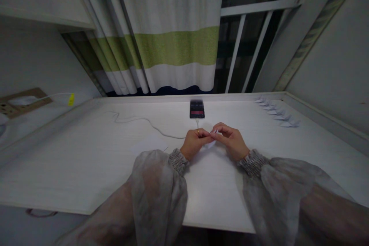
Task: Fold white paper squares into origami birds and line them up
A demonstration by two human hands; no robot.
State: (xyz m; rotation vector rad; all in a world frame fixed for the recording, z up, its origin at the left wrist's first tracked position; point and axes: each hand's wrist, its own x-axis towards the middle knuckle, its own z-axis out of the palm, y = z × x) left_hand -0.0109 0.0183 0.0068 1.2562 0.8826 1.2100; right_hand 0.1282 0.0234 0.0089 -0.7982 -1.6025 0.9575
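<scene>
Both my hands meet over the middle of a white desk (86,161). My left hand (194,142) and my right hand (230,140) are closed, pinching between them a small piece of white folded paper (211,143) that rests just above the desk. A ring shows on my left hand. Sheer grey sleeves with gathered cuffs cover both forearms. Just beyond the hands lies a phone (197,108) with a white cable (150,123) plugged into it.
A row of several small folded white paper pieces (276,113) lies at the desk's far right. The cable runs left toward a wall socket (17,103) with a yellow tag. A striped curtain (170,46) and a white rail (253,7) stand behind the desk.
</scene>
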